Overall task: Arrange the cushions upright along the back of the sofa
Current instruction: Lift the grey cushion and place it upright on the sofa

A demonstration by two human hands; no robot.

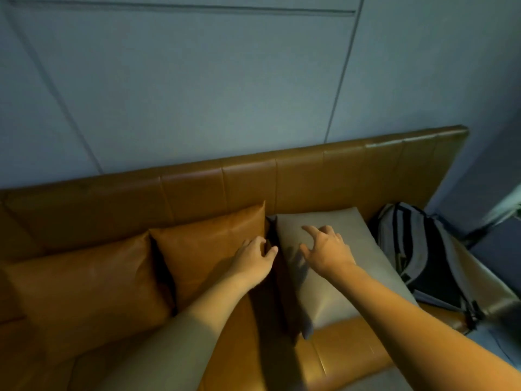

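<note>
A tan leather sofa has a long backrest (225,179) against the wall. A tan cushion (84,280) leans against it at the left. A second tan cushion (205,244) stands beside it in the middle. A grey cushion (332,294) leans at the right, close against the middle one. My left hand (253,259) rests on the right edge of the middle tan cushion, fingers curled at the gap between the two; whether it grips is unclear. My right hand (324,249) hovers over the grey cushion's face with fingers spread, holding nothing.
A grey and black backpack (423,258) lies on the sofa's right end, next to the grey cushion. The sofa seat (346,359) shows in front of the cushions. A pale panelled wall (197,94) rises behind the backrest.
</note>
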